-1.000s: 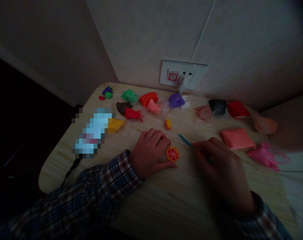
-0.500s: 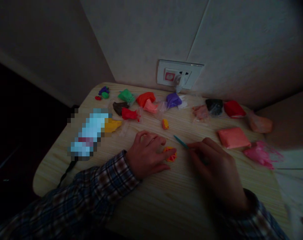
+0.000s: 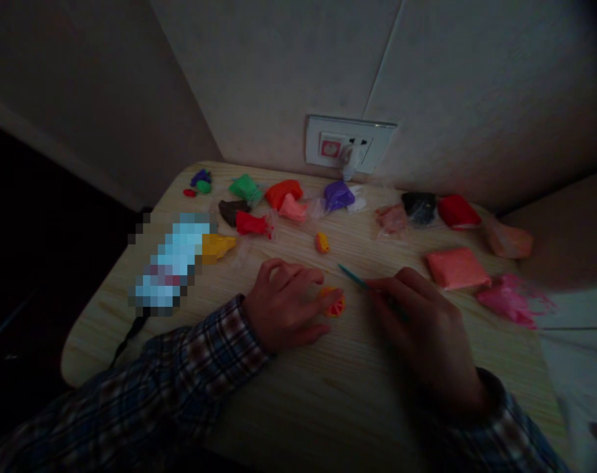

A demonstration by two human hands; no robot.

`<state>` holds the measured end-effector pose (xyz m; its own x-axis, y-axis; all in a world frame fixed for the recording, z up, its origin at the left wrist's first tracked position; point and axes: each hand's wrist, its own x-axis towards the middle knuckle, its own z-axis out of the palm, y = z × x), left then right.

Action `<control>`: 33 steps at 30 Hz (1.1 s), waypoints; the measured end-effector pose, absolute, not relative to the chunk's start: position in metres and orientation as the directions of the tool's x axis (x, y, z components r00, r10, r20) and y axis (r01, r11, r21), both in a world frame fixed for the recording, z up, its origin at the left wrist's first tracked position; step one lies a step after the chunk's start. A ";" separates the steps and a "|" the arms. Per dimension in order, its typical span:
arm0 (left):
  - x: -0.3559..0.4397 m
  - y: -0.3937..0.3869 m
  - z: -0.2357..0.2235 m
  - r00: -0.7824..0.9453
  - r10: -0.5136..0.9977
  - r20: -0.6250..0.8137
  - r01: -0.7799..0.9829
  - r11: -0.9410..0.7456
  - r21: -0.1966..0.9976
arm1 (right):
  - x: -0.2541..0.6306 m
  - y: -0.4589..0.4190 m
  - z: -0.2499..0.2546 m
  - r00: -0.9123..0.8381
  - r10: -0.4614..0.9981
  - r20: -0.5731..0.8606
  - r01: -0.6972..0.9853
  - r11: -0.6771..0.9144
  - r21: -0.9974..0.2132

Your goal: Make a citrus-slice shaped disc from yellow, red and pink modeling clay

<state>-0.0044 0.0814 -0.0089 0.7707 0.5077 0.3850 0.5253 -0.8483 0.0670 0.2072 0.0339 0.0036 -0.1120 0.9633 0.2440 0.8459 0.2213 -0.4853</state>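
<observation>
My left hand (image 3: 284, 304) rests on the wooden table (image 3: 328, 387), fingers curled over a small round orange-and-yellow clay disc (image 3: 333, 303) that they partly cover. My right hand (image 3: 421, 328) lies just right of the disc, closed round a thin teal modelling tool (image 3: 353, 278) whose tip points up and left, clear of the disc. Both sleeves are plaid.
Many coloured clay lumps in clear bags lie along the back: green (image 3: 245, 188), orange-red (image 3: 283, 192), purple (image 3: 338, 194), black (image 3: 418, 205), red (image 3: 456, 211). A pink slab (image 3: 456, 268), a small orange lump (image 3: 322, 243) and a wall socket (image 3: 348, 143) with a plug are also there.
My left fingers have slid over the clay disc, which showed whole a second ago and is now half covered. My right hand with the tool stays close to the disc.
</observation>
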 end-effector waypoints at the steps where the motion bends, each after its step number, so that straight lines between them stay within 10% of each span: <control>1: -0.004 0.080 -0.008 0.772 0.511 0.378 0.529 -0.846 0.063 | 0.206 0.034 0.004 -0.128 0.962 0.241 0.840 0.235 -0.489; 33: 0.004 0.078 -0.011 0.698 0.533 0.479 0.587 -0.808 0.043 | 0.202 0.036 0.002 -0.230 0.950 0.211 0.822 0.306 -0.481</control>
<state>0.0036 0.0777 -0.0115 0.6978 0.5326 0.4791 0.5875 -0.8081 0.0427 0.2023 0.0357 0.0025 -0.2298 0.9500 0.2112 0.8217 0.3057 -0.4810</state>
